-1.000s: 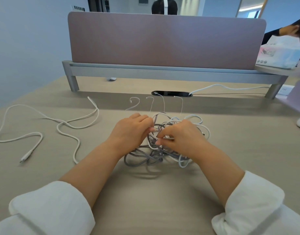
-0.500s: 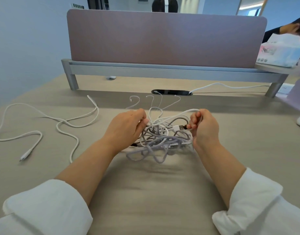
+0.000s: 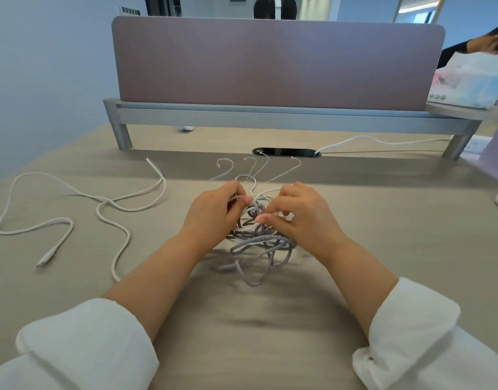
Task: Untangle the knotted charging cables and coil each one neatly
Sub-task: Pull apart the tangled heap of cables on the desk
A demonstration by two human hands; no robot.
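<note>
A knot of grey braided and thin white charging cables is lifted a little off the beige desk, its lower loops hanging down. My left hand grips white strands at the knot's left side. My right hand pinches strands at its right side, thumb and fingers curled in. Several white cable ends fan out behind the hands. A separate loose white cable sprawls on the desk to the left, uncoiled.
A mauve divider panel on a grey rail crosses the back of the desk, with a black cable slot in front of it. A white cable runs right from the slot. Another person and a tissue pack are at far right.
My right hand has come back in from the right, closing on the knot beside my left hand. The tangle has bunched up and its grey loops now dangle lower.
</note>
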